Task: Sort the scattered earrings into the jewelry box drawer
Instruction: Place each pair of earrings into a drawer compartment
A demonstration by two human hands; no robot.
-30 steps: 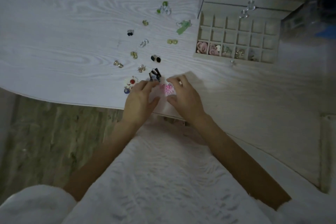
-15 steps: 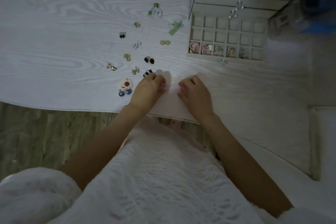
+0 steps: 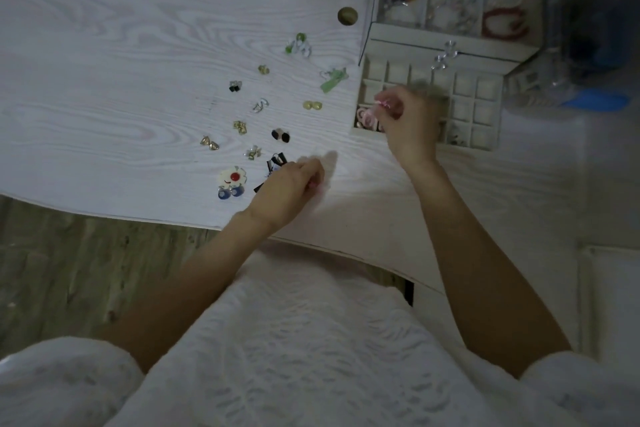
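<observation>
My right hand (image 3: 410,123) hovers over the front left cells of the gridded jewelry box drawer (image 3: 485,104) and pinches a pink earring (image 3: 382,103). My left hand (image 3: 289,185) rests curled on the white table (image 3: 104,80) near the front edge, a bit of pink showing at its fingertips. Several earring pairs lie scattered left of the drawer: a white flower with a red centre (image 3: 232,177), black ones (image 3: 277,159), gold ones (image 3: 240,127), yellow-green studs (image 3: 312,105) and a green ribbon piece (image 3: 332,79).
Behind the drawer the open box top (image 3: 453,0) holds bracelets in compartments. A round hole (image 3: 347,15) sits in the table near the box. Blurred blue and clear items (image 3: 585,55) stand at the right. The table's front edge runs just under my hands.
My right hand has lifted from the table front and travelled right and forward to the drawer, carrying a pink earring. My left hand has stayed near the black earrings.
</observation>
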